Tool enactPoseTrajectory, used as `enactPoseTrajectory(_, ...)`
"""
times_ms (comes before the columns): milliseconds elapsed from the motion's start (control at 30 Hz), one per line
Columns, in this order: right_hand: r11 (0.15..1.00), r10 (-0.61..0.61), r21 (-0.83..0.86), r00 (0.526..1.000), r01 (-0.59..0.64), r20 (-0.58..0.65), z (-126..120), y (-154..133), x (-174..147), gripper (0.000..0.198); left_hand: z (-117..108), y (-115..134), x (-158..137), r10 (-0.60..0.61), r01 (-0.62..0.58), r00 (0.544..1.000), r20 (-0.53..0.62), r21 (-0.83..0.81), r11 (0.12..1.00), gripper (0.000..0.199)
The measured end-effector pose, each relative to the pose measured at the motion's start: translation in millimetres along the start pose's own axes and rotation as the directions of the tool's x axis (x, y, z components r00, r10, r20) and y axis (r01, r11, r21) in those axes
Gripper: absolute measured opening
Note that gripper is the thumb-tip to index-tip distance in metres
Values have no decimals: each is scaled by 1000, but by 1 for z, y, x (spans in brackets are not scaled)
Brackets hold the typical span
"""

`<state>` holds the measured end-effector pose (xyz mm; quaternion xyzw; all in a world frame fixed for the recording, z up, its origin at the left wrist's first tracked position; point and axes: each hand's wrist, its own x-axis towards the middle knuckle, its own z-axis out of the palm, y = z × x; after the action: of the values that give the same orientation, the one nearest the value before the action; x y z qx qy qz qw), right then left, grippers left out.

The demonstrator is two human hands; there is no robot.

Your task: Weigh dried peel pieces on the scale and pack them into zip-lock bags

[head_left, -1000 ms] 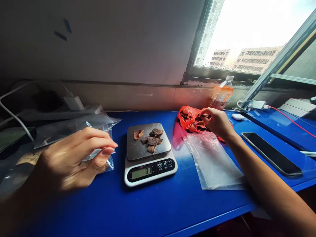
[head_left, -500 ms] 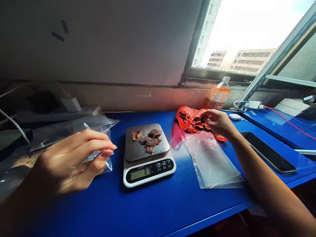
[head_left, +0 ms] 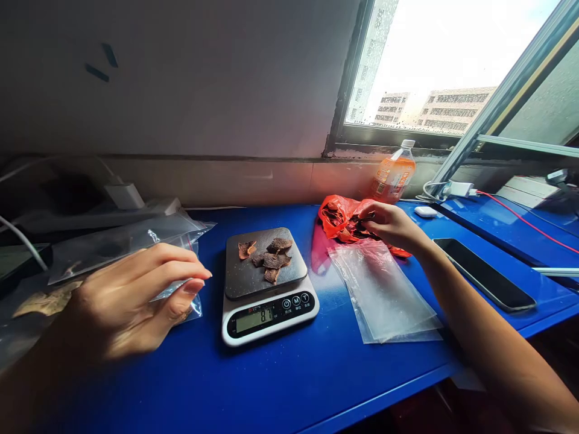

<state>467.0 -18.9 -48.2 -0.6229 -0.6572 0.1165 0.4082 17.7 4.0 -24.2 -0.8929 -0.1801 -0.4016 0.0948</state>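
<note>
My right hand (head_left: 394,224) reaches into an open red plastic bag (head_left: 333,208) of dark dried peel. Its fingers are pinched on a piece of dried peel, partly hidden among the others. My left hand (head_left: 147,298) hovers left of the kitchen scale (head_left: 271,325), fingers loosely curled, thumb and index fingertips a little apart, nothing between them. Several brown, rough pieces of dried peel (head_left: 277,260) lie on the scale's metal plate, one apart at its upper left. The lit display seems to read 8.7. Clear flat plastic bags (head_left: 384,301) lie below the red bag.
Clear zip bags (head_left: 122,241), some with pale dried pieces, lie behind my left hand. An orange drink bottle (head_left: 394,172) stands by the window. A phone (head_left: 484,274), a white earphone case (head_left: 425,211), a charger (head_left: 459,189) with cables and a metal frame occupy the right side.
The view has shifted slightly. My right hand's fingers have moved a little deeper into the dried peel in the red bag. My left hand and the pieces on the scale look the same.
</note>
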Motion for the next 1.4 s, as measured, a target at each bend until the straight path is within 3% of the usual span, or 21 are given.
enactPoseTrajectory(167, 959, 94, 257, 991, -115, 94, -4, -22, -5, 24, 0, 7, 2, -20, 22, 999, 46, -41, 999, 18)
enactPoseTrajectory(267, 958, 89, 262, 991, -113, 102, -2, -30, -7, 26, 0, 8, 2, -29, 33, 998, 55, -64, 997, 19)
enactPoseTrajectory(367, 985, 40, 160, 993, -57, 111, 1, -23, -6, 25, 2, 8, 1, -27, 31, 998, 57, -72, 997, 19)
enactPoseTrajectory(500, 991, -100, -103, 989, 89, -107, 2, -13, -3, 18, 2, 6, 1, -43, 48, 998, 55, -90, 995, 20)
enactPoseTrajectory(600, 982, -154, -138, 966, 127, -206, 4, -33, -7, 16, 1, 4, 1, -31, 36, 998, 56, -85, 996, 22)
enactPoseTrajectory(700, 967, -254, -37, 967, 253, -30, 14, -77, -16, 14, -1, 2, 1, -17, 21, 998, 56, -66, 998, 22)
enactPoseTrajectory(800, 903, -420, 25, 869, 429, 263, 35, -123, -21, 4, -3, 2, 2, -19, 21, 997, 73, -27, 999, 20)
enactPoseTrajectory(833, 884, -457, 51, 836, 464, 304, 44, -134, -20, 4, -4, 2, 2, -20, 22, 997, 78, -14, 1000, 20)
enactPoseTrajectory(933, 866, -494, 94, 808, 492, 322, 71, -151, -7, 7, -4, 3, 1, -18, 19, 995, 99, -1, 1000, 17)
enactPoseTrajectory(1067, 880, -467, 48, 842, 472, 272, 95, -154, 12, 12, -4, 3, 0, -3, 3, 994, 112, -3, 1000, 17)
enactPoseTrajectory(1133, 866, -495, 2, 856, 500, 151, 90, -154, 13, 20, -4, 3, 0, 3, -4, 995, 97, 7, 1000, 18)
enactPoseTrajectory(1233, 859, -510, -60, 860, 508, -8, 59, -146, 0, 18, -6, 3, 1, 19, -21, 996, 88, 21, 1000, 18)
enactPoseTrajectory(1333, 889, -426, -182, 905, 420, 9, 22, -112, -22, 17, -6, 4, 1, 14, -16, 994, 110, 18, 1000, 18)
enactPoseTrajectory(1400, 870, -366, -316, 925, 378, 99, 6, -76, -36, 20, -4, 4, 1, 24, -25, 993, 117, 7, 1000, 16)
